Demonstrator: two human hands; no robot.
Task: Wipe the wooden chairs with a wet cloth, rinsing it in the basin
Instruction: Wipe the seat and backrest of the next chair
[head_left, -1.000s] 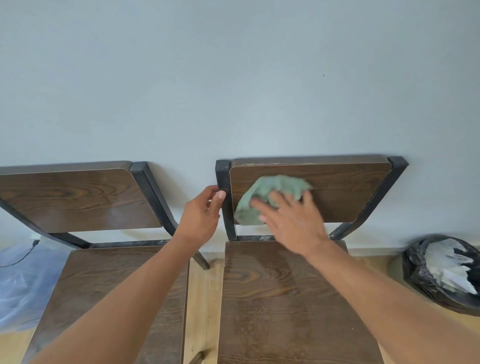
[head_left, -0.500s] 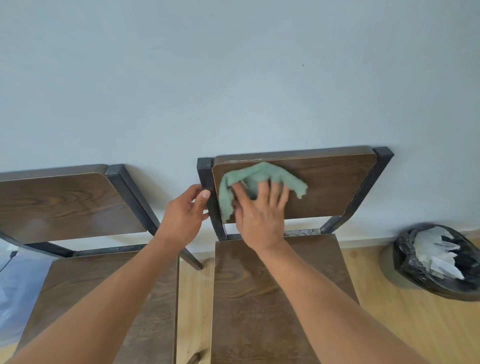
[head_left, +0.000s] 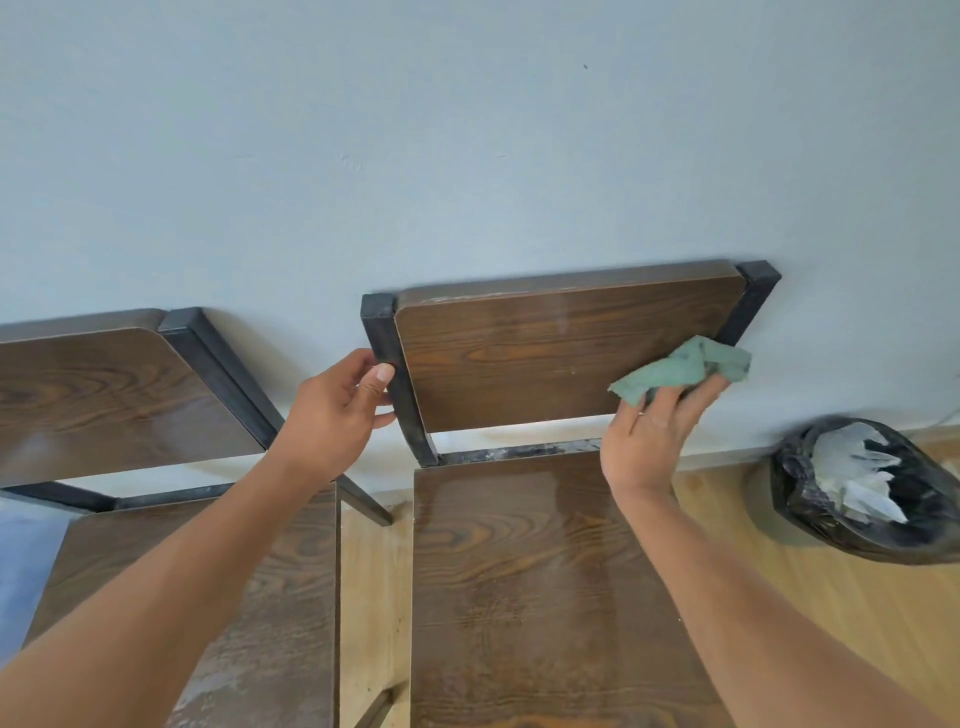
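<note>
Single head cam only, so no second view is sharing anything. It's sitting above and in front of the two chairs, looking forward and down toward the wall (head_left: 467, 130). Wide-angle lens is bowing the edges. It's close: both forearms are entering from the bottom edge, the right chair (head_left: 545, 364) is filling the centre, the left chair (head_left: 104, 395) is getting cropped at the left edge. Floor (head_left: 857, 613) and a black bin bag (head_left: 810, 499) are showing at the lower right.

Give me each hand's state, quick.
Left hand: closed around the chair's black frame post.
Right hand: pressing the green cloth on the backrest.
</note>
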